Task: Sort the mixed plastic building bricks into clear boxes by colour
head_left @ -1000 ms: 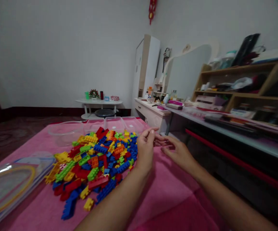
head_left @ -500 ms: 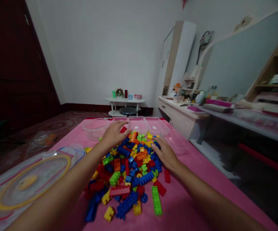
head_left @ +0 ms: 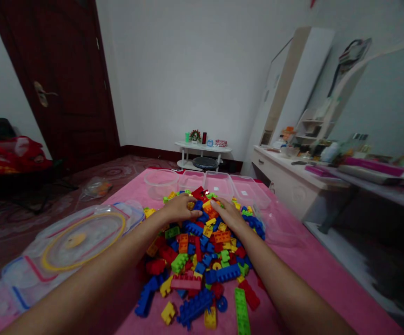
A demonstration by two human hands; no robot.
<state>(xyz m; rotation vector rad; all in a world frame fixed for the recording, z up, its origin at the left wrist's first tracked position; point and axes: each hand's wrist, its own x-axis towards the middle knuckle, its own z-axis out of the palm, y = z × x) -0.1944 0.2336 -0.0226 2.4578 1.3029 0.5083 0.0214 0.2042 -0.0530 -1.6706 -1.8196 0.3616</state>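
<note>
A heap of toy building bricks (head_left: 195, 256) in red, blue, yellow, green and orange spreads over the pink cloth. On the far left part of the heap rests my left hand (head_left: 181, 208), its fingers curved and the thumb held apart, near a small yellow brick (head_left: 190, 204). My right hand (head_left: 228, 215) lies over the far right part, fingers stretched toward the middle, by an orange brick (head_left: 209, 210). Neither hand has visibly gripped a brick, though some fingertips are hidden. Just past the hands, a red brick (head_left: 198, 193) tops the heap.
Clear plastic boxes (head_left: 219, 181) line the table's far edge, beside a round clear tub (head_left: 160, 179). Transparent lids with coloured rims (head_left: 83, 242) lie at the left. A long green brick (head_left: 242, 311) is near the front. A cluttered dresser (head_left: 286, 172) stands at the right.
My hands have come closer together over the far part of the heap, the right one moving inward. The view has turned left, showing more of the door.
</note>
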